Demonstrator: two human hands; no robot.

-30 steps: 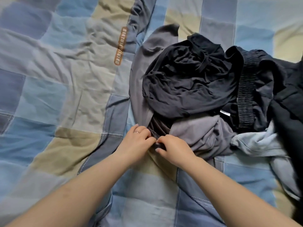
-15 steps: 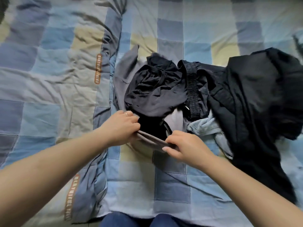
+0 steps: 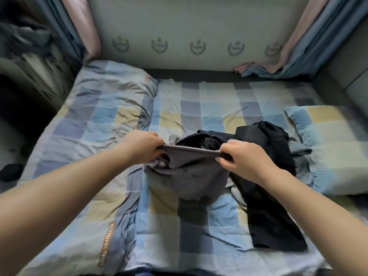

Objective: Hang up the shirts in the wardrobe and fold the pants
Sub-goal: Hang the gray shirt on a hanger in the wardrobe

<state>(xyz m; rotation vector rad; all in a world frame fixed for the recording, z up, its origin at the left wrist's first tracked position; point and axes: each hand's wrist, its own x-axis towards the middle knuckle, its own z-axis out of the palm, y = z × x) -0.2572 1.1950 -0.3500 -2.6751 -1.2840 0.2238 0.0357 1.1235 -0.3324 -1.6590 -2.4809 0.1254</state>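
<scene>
Garment [image 3: 191,176] edge, seemingly horizontal, hand-to-hand.

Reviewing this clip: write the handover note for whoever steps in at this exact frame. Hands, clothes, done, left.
Left hand and right hand each grip one end of the grey garment's top edge, stretched between them above the bed; the rest hangs to the bedding.
Black clothes and a light blue piece lie heaped on the bed behind and to its right.
Done: nothing visibly folded or hung.
Left: identify the grey piece, fold or hang it, then sort the heap.
</scene>
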